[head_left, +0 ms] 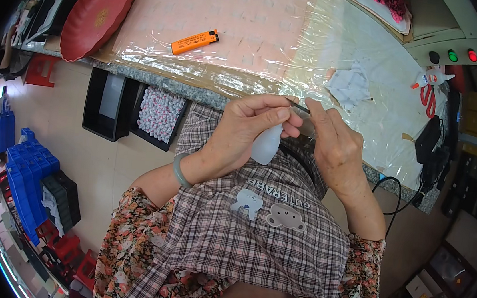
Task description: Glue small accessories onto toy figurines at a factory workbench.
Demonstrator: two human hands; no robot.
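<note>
- The left hand [241,125] is gripping narrow, with its thumb and pointing finger coming close together. A pale bulb [266,146] is hanging just under that thumb, its top hiding in the fingers.
- The right hand [337,147] is holding a thin dark stick [301,107] in its fingertips. The stick is pointing at the left fingertips; I cannot tell if its tip is touching anything tiny.
- Both arms are bending in front of the tummy. The left arm is leaning up and to the right, and the right arm is leaning up and to the left.
- A pale green bangle [180,170] is circling the left wrist, below the grip.
- Just below the grip, the checked apron [292,252] is showing big pale letters over a bunny patch [246,203] and a bear patch [286,217].
- Past the grip, to the left, an orange lighter [191,43] is lying on the table, showing small dark writing.
- Farther left, a red dish [83,33] is showing a golden mark.
</note>
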